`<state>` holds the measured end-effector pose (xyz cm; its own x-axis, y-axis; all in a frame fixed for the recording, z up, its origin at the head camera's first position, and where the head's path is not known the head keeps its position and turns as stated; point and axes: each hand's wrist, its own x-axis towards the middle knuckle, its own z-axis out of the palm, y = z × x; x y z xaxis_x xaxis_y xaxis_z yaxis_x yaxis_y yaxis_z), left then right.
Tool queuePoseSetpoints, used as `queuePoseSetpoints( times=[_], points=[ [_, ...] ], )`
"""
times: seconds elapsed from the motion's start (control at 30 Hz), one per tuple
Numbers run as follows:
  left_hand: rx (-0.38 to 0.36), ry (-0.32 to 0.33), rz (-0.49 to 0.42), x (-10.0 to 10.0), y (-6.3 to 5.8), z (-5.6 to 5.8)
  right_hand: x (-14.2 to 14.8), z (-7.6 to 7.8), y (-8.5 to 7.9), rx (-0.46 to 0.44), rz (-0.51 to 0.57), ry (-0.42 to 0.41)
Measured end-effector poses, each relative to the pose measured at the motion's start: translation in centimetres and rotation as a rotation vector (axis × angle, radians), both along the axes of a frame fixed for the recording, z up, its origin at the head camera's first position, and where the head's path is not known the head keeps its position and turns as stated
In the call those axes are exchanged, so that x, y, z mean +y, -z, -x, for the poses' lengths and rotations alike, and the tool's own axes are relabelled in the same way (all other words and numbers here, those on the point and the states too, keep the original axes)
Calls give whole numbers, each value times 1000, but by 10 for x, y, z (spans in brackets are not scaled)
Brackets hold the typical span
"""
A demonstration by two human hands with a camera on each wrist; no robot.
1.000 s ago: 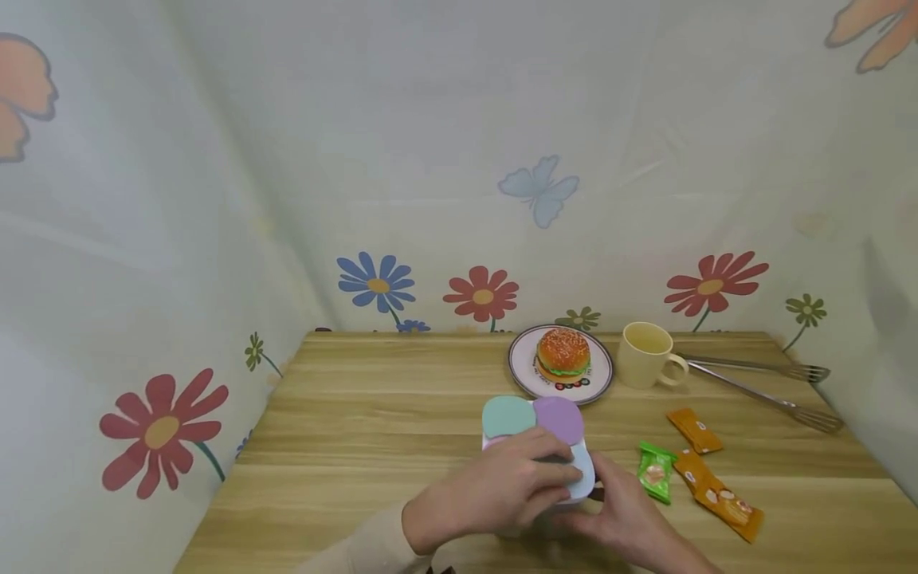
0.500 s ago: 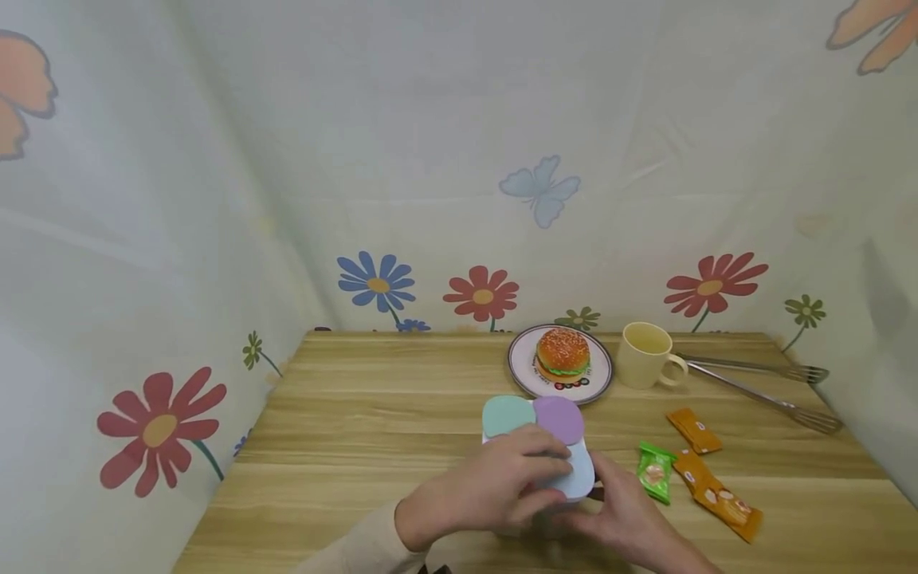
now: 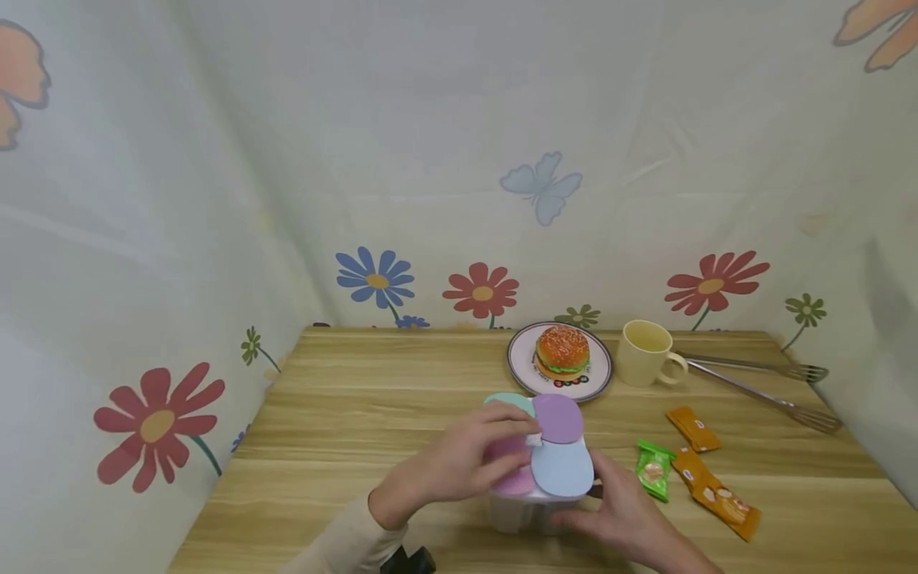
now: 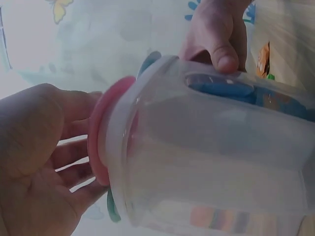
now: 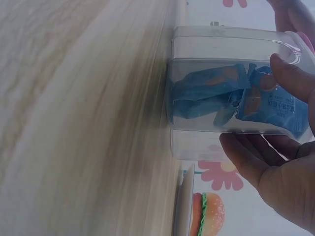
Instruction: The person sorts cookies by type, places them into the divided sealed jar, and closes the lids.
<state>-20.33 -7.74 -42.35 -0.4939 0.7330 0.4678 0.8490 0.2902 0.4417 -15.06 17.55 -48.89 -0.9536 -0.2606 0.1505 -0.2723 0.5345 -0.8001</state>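
Note:
A clear plastic storage box [image 3: 511, 516] has a lid of four rounded coloured flaps: green, a purple flap [image 3: 559, 418], a light blue flap [image 3: 562, 470] and a pink flap [image 3: 518, 480]. My left hand [image 3: 459, 456] lies over the pink flap from the left, fingers spread on its top; the left wrist view shows the palm [image 4: 34, 147] away from the box. From the right, my right hand [image 3: 625, 510] grips the box side between thumb and fingers. Blue wrapped snack packets [image 5: 209, 91] fill a compartment on the right hand's side.
Behind the box stands a plate [image 3: 519, 371] bearing a hamburger [image 3: 562, 352]. A yellow mug [image 3: 641, 359] and metal utensils [image 3: 763, 391] are at the back right. Right of my right hand lie a green packet [image 3: 654, 472] and orange packets [image 3: 724, 498] on the wooden table [image 3: 358, 399].
My left hand has moved left from over the light blue flap to the pink one, uncovering the light blue flap. My right hand keeps its grip on the box.

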Motion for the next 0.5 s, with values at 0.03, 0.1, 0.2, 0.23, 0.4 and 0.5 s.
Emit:
queuePoseSetpoints(
  times=[0.03, 0.1, 0.2, 0.23, 0.4, 0.5],
  points=[
    [-20, -8, -11, -2, 1, 2, 0, 0, 0, 3, -5, 2],
    [-53, -28, -38, -6, 2, 5, 0, 0, 0, 5, -12, 6],
    [-93, -48, -71, -12, 5, 11, 0, 0, -1, 2, -19, 14],
    [-103, -59, -77, -14, 6, 13, -1, 0, -2, -1, -21, 15],
    [-160, -108, -106, -23, 9, 17, -1, 1, -3, -28, -23, 14],
    [-172, -138, -112, -27, 12, 18, -1, 1, -3, -46, -23, 13]
  ],
)
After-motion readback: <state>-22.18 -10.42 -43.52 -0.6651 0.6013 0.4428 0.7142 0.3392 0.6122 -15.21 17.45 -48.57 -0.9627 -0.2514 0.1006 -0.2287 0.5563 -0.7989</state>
